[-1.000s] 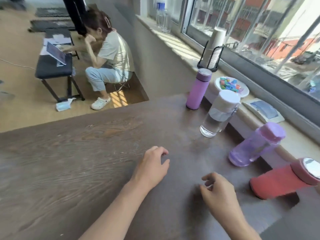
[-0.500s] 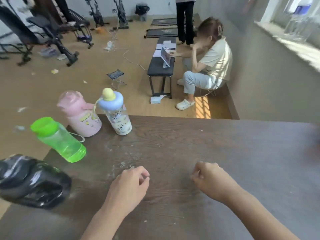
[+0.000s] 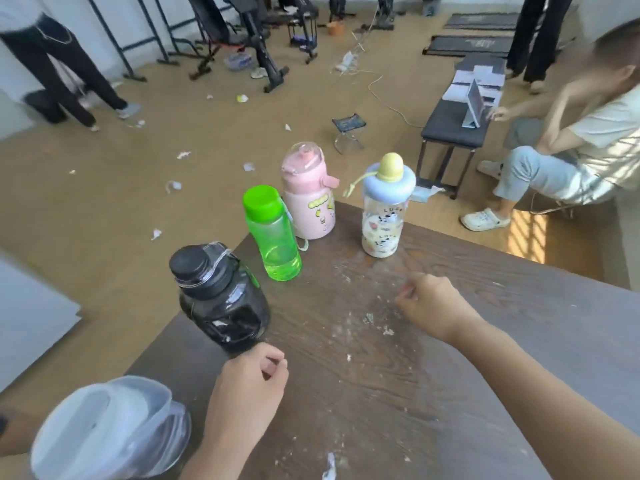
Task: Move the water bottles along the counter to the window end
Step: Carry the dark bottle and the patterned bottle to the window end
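Observation:
Several bottles stand upright along the left end of the dark wooden counter. A cartoon-printed clear bottle with a blue ring lid is farthest right, a pink bottle beside it, then a green bottle, a big black jug and a clear grey-lidded container at the near corner. My left hand hovers loosely curled just in front of the black jug, holding nothing. My right hand rests curled on the counter below the cartoon bottle, empty too.
White crumbs and scraps speckle the counter top. Beyond its far edge a person sits on a low stool by a black bench. Exercise machines and another person's legs are further off on the littered floor.
My view has swung left, from the window end with its purple, clear and red bottles to the opposite end. Both hands moved along with it and stayed empty.

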The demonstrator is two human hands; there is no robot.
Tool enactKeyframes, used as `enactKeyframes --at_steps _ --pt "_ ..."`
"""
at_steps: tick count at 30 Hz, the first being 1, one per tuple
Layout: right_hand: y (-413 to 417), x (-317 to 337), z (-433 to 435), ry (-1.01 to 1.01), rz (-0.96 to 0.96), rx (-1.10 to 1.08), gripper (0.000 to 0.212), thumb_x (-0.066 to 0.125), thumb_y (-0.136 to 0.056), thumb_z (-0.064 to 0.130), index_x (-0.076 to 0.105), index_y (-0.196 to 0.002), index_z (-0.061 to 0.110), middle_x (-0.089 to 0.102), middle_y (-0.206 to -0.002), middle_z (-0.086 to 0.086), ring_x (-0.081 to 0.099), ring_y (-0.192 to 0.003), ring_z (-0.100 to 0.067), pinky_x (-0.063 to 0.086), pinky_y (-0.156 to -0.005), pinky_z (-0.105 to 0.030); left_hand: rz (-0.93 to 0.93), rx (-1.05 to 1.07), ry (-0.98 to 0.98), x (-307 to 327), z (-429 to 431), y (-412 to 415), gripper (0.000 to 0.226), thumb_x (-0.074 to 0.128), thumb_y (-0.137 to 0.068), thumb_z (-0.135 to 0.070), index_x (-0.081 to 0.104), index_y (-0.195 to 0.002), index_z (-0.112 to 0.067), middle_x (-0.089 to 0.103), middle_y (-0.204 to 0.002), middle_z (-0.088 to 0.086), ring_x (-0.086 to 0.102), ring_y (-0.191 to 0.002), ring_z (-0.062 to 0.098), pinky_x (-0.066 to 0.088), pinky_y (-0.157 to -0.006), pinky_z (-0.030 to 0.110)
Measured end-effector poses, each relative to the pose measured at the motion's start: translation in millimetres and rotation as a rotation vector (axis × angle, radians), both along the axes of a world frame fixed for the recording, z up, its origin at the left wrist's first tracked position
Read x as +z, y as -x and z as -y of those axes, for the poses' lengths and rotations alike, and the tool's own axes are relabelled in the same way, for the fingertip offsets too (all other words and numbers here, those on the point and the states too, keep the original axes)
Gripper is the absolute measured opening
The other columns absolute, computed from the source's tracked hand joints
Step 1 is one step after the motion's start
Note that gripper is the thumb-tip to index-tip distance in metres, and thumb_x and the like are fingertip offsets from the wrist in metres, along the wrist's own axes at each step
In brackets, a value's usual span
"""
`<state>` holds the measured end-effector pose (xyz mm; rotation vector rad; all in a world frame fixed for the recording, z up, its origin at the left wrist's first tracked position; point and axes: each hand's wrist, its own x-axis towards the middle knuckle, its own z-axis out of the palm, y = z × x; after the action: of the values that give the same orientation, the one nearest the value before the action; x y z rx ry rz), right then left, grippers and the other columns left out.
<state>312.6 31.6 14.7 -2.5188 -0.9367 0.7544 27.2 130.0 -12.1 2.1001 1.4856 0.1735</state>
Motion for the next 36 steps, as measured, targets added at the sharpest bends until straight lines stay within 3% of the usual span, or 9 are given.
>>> enactKeyframes --at_steps 5,9,15,17,20,23,28,34,36 --pt "-10 -3 -38 -0.054 0.06 -0.149 0.049 0.073 -0.089 0.034 0.057 -0.126 0.006 0.067 -0.122 -0.017 0.063 -0.112 -0.039 0.055 -0.089 -0.044 0.136 0.276 -0.1 -9 -10 5 0.018 0.082 -0.086 -0.03 0.069 -0.096 -0.021 0.073 -0.087 -0.004 0.07 -0.084 0.023 0.051 -0.079 0.038" --pt "-22 -5 -63 -0.149 0.064 -0.246 0.072 0.085 -0.081 0.04 0.047 -0.127 -0.001 0.059 -0.128 -0.021 0.056 -0.12 -0.039 0.05 -0.083 -0.043 0.304 0.539 -0.013 -15 -12 1 0.047 0.09 -0.078 -0.019 0.049 -0.1 -0.014 0.065 -0.102 0.012 0.055 -0.074 -0.001 0.036 -0.076 0.033" --pt "-24 -16 -85 -0.32 0.036 -0.302 0.079 0.091 -0.075 0.035 0.046 -0.128 -0.001 0.055 -0.132 -0.022 0.053 -0.126 -0.04 0.049 -0.101 -0.054 0.432 0.59 -0.003 -18 -20 -11 0.105 0.1 -0.065 -0.015 0.033 -0.145 -0.017 0.044 -0.13 0.009 0.067 -0.1 0.03 0.05 -0.092 0.043" --pt "-23 -21 -91 -0.385 -0.009 -0.367 0.08 0.092 -0.074 0.034 0.046 -0.129 0.0 0.055 -0.133 -0.02 0.053 -0.126 -0.039 0.049 -0.102 -0.054 0.405 0.589 -0.039 -18 -25 -15 0.1 0.102 -0.06 -0.021 0.041 -0.138 -0.009 0.046 -0.136 0.017 0.047 -0.122 0.03 0.047 -0.106 0.051" --pt "-22 -29 -100 -0.504 -0.072 -0.444 0.075 0.093 -0.073 0.034 0.048 -0.124 0.005 0.058 -0.129 -0.014 0.056 -0.122 -0.034 0.051 -0.098 -0.049 0.438 0.629 -0.11 -20 -30 -22 0.086 0.103 -0.059 -0.028 0.053 -0.125 -0.004 0.054 -0.129 0.018 0.04 -0.128 0.024 0.041 -0.111 0.05" --pt "-21 -31 -106 -0.622 -0.111 -0.472 0.062 0.092 -0.075 0.033 0.045 -0.112 0.017 0.059 -0.114 -0.002 0.062 -0.111 -0.029 0.049 -0.084 -0.037 0.54 0.685 -0.138 -23 -32 -23 0.071 0.101 -0.06 -0.031 0.059 -0.112 -0.009 0.06 -0.115 0.012 0.051 -0.114 0.024 0.045 -0.099 0.044" --pt "-17 -36 -88 -0.636 -0.085 -0.47 0.061 0.091 -0.073 0.036 0.046 -0.111 0.019 0.063 -0.114 -0.002 0.065 -0.111 -0.03 0.057 -0.091 -0.045 0.664 0.655 -0.125 -34 -35 -7 0.051 0.099 -0.063 -0.035 0.061 -0.098 -0.033 0.075 -0.107 0.001 0.075 -0.095 0.021 0.056 -0.085 0.035" --pt "-13 -43 -29 -0.668 -0.077 -0.501 0.064 0.091 -0.07 0.04 0.053 -0.117 0.021 0.067 -0.112 0.004 0.067 -0.107 -0.024 0.051 -0.082 -0.034 0.711 0.64 -0.187 -38 -40 16 0.027 0.077 -0.07 -0.057 0.073 -0.087 -0.036 0.078 -0.073 -0.004 0.067 -0.073 0.011 0.052 -0.075 0.032" --pt "-14 -44 -7 -0.67 -0.075 -0.513 0.065 0.09 -0.068 0.042 0.054 -0.118 0.021 0.07 -0.113 0.004 0.068 -0.107 -0.022 0.054 -0.083 -0.035 0.749 0.646 -0.166 -35 -36 16 0.027 0.079 -0.068 -0.056 0.077 -0.089 -0.039 0.079 -0.075 -0.019 0.071 -0.074 0.012 0.057 -0.081 0.029"
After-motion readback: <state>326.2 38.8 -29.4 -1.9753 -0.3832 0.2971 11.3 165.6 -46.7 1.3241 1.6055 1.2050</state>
